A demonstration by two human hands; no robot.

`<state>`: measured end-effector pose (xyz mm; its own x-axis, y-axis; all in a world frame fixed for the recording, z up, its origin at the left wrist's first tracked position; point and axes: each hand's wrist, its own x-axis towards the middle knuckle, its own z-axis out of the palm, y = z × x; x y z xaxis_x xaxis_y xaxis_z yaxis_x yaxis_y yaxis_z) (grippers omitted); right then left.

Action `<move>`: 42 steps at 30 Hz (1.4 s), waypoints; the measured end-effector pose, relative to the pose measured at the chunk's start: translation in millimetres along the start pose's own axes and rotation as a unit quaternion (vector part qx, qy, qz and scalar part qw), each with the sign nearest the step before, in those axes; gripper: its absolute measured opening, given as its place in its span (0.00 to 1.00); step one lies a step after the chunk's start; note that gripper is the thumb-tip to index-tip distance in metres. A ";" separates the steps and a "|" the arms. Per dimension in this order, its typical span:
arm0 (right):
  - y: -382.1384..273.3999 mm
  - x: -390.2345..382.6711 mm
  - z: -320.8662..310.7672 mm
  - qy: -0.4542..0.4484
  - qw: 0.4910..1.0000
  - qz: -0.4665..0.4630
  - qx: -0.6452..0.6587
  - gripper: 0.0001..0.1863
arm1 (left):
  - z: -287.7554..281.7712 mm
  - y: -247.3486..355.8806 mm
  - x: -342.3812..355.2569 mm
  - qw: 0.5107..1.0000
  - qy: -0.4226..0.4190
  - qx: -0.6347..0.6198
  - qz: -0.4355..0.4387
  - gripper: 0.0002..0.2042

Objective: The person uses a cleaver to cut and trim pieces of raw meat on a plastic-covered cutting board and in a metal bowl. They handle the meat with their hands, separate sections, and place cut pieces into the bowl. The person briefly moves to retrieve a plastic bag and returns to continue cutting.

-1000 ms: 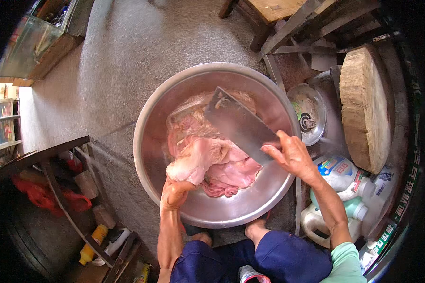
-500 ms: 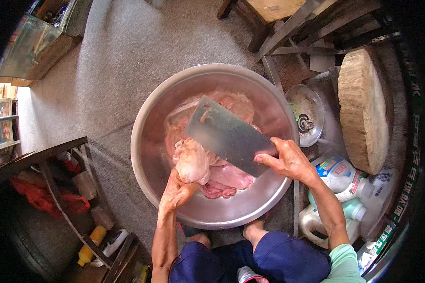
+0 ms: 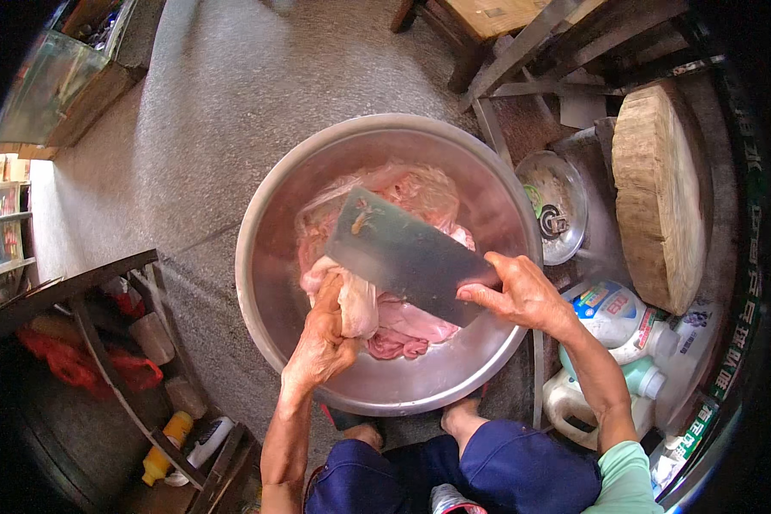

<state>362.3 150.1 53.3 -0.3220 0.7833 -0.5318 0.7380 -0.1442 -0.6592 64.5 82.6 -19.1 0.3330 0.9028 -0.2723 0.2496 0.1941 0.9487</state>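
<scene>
My right hand (image 3: 522,295) grips the handle end of a broad cleaver (image 3: 403,257), whose dark flat blade slants up and left over a large metal basin (image 3: 260,206). Small scraps cling to the blade near its far end. My left hand (image 3: 321,338) is closed round a pale pink piece of raw offal (image 3: 359,310), holding it up at the near left of the blade, with the blade's corner against or just above it. Further pink folds of offal (image 3: 411,327) lie in the basin below. Beyond the blade, more pink meat sits in a clear plastic bag (image 3: 407,182).
At the right are a thick round chopping block (image 3: 658,201) on its side, a small metal bowl (image 3: 565,244) and several plastic jugs (image 3: 612,317). A wooden stool (image 3: 488,15) stands at the back. Lower left, a rack holds a yellow bottle (image 3: 168,445).
My left hand has turned over, its back now facing up, and its fingers have moved higher along the offal. The cleaver has shifted slightly left and down.
</scene>
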 end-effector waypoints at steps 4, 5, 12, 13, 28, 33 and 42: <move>21.4 11.8 6.4 0.070 0.993 0.003 -0.096 0.24 | 3.2 -1.0 4.2 0.996 0.050 -0.074 0.011 0.25; 24.7 13.7 4.7 0.070 0.990 0.026 -0.119 0.24 | 5.8 0.5 4.1 0.986 0.086 -0.140 -0.007 0.25; 36.0 12.5 10.7 0.126 0.991 0.037 -0.012 0.21 | 15.1 -2.4 21.9 0.935 0.266 -0.197 -0.126 0.13; 35.5 14.0 9.8 0.120 0.992 0.043 -0.010 0.21 | 16.6 -7.0 22.1 0.928 0.280 -0.191 -0.157 0.13; 39.7 13.1 6.2 0.125 0.985 0.013 -0.117 0.23 | -1.6 -32.4 -18.5 0.861 0.283 -0.351 -0.236 0.14; 45.3 11.3 8.8 0.121 0.979 0.001 -0.164 0.22 | -13.9 51.7 -26.6 0.922 0.229 -0.246 -0.193 0.17; 36.4 15.5 9.8 0.173 0.962 -0.033 -0.209 0.20 | -44.2 32.7 39.9 0.995 0.003 0.095 -0.008 0.11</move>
<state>378.4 151.1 15.9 -0.2141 0.9470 -0.2395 0.9199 0.1130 -0.3755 45.8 142.0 8.2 0.3219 0.9027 -0.2855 0.4226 0.1328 0.8965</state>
